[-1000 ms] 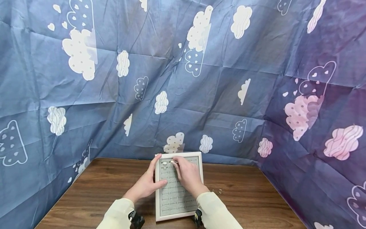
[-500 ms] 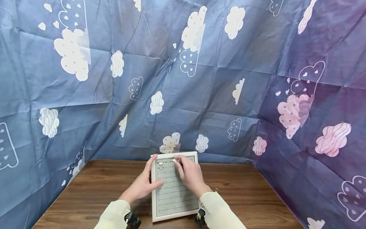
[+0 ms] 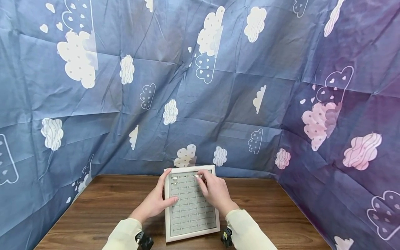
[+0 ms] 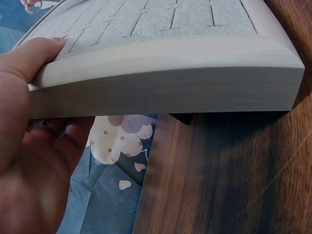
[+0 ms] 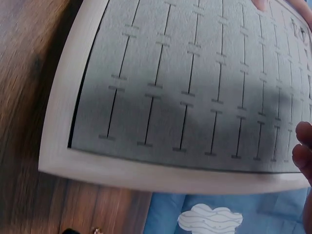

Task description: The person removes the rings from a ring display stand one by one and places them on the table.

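A white-framed ring display tray [image 3: 168, 215] with a grey slotted insert stands tilted up from the table. My left hand [image 3: 152, 205] grips its left side; the left wrist view has the thumb on the front and the other fingers under the frame [image 4: 165, 56]. Near the top, my right hand [image 3: 217, 192] pinches a small pale ring [image 3: 196, 176] at a slot in the first row. Two rings sit at the upper left, a larger ring [image 3: 175, 178] above a smaller ring [image 3: 175, 183]. Only fingertips of the right hand [image 5: 304, 146] show in the right wrist view.
The brown wooden table [image 3: 125, 194] extends to both sides of the tray. Behind it hangs a blue cloth [image 3: 150, 139] with cloud prints. A small gold-coloured item [image 5: 97, 230] lies on the wood in the right wrist view.
My right hand has shifted rightward along the tray's top row with the ring between its fingers. The left hand keeps its grip. The head view has turned slightly right.
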Demonstrator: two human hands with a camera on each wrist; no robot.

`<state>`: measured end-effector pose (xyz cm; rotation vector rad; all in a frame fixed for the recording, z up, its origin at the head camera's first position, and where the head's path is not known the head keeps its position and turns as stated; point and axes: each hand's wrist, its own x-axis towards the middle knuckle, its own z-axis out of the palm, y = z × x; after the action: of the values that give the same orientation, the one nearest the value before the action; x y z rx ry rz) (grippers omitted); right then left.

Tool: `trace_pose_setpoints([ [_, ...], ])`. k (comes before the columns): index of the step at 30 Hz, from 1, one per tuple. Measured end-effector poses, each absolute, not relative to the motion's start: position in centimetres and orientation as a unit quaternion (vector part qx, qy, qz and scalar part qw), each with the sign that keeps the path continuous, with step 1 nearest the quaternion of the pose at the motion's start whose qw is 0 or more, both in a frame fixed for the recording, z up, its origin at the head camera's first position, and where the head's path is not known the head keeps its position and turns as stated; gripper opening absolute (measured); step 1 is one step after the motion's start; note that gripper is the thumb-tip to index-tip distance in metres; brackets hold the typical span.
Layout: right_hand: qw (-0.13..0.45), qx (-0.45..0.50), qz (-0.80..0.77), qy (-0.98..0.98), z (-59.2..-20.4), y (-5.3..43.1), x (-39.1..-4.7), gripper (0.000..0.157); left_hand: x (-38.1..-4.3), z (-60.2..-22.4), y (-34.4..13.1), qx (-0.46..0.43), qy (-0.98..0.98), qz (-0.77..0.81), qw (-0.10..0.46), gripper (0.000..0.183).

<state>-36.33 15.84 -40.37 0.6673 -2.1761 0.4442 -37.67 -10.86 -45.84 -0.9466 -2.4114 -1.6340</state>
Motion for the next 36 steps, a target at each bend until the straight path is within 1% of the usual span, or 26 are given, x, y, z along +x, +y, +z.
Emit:
trace_pose_setpoints([
  [8, 0.401, 0.259, 0.169, -0.863, -39.9, 18.1, -36.1, 0.012, -37.6, -45.6, -10.9, -0.313, -0.786, -0.532, 0.047, 0.107],
  [16, 0.431, 0.253, 0.159, -0.851, -39.8, 20.9, -36.1, 0.014, -37.6, -45.5, -11.0, -0.313, -0.784, -0.534, 0.041, 0.108],
  [26, 0.408, 0.221, 0.151, -0.873, -40.0, 23.4, -35.5, 0.013, -37.5, -45.5, -11.0, -0.309, -0.785, -0.535, 0.036, 0.107],
  [36, 0.41, 0.202, 0.131, -0.88, -40.6, 25.8, -35.5, 0.013, -37.5, -45.6, -11.0, -0.308, -0.785, -0.536, 0.035, 0.108],
])
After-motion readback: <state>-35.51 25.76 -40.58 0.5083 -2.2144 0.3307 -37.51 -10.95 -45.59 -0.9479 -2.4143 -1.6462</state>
